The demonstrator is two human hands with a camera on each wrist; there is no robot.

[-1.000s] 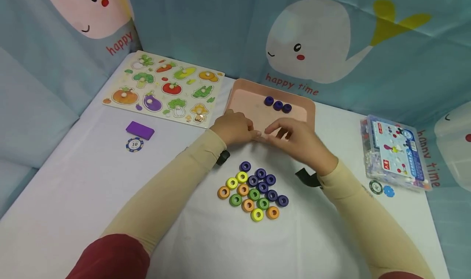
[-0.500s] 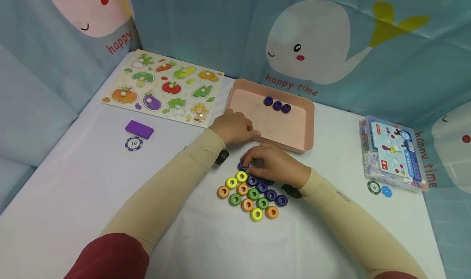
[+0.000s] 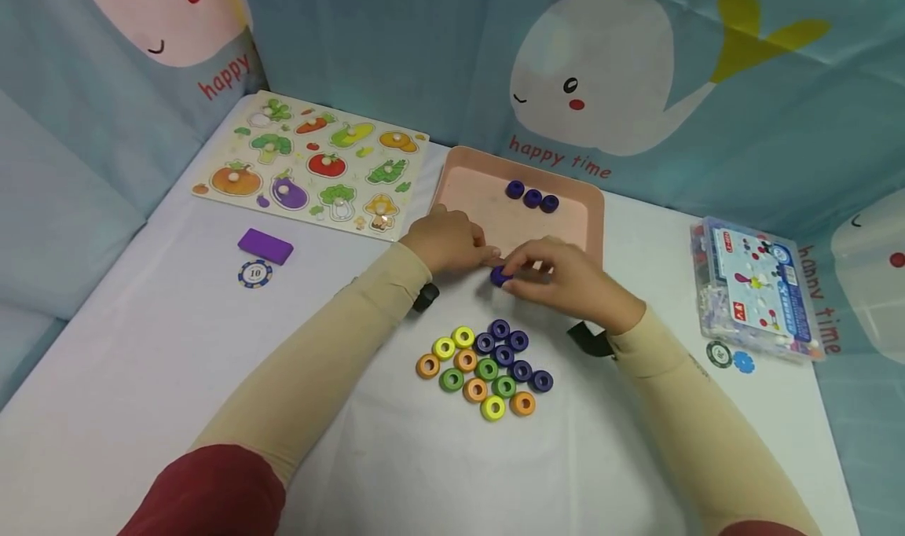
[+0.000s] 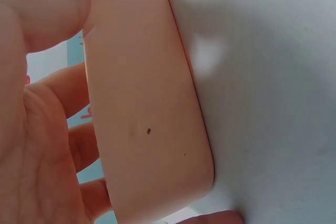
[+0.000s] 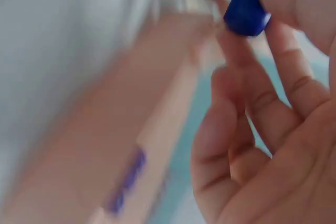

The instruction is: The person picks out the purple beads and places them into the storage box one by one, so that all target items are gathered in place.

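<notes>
My right hand (image 3: pixel 569 278) pinches a dark purple ring bead (image 3: pixel 500 275) between thumb and fingertips, at the front side of a pink tray (image 3: pixel 597 229). Close up in the right wrist view, the same bead (image 5: pixel 247 9) looks blue and tapered. My left hand (image 3: pixel 447 241) grips the tray's near-left edge. In the left wrist view the thumb lies at the rim of the tray wall (image 4: pixel 142 103) and the fingers reach behind it. Three purple beads (image 3: pixel 533 198) sit in a row at the tray's back. Nearer me, yellow, orange, green and purple beads (image 3: pixel 487 369) lie grouped on the table.
A vegetable peg puzzle board (image 3: pixel 311 167) lies at the back left. In front of it are a purple block (image 3: pixel 265 246) and a poker chip (image 3: pixel 255 273). On the right, a clear plastic box (image 3: pixel 760 288) stands behind two more small discs (image 3: pixel 719 354). A printed curtain (image 3: pixel 396 56) borders the table.
My right hand has come down from the tray to the bead group, taken the topmost purple bead and carried it back to the tray's front edge. The left hand keeps its hold on the tray.
</notes>
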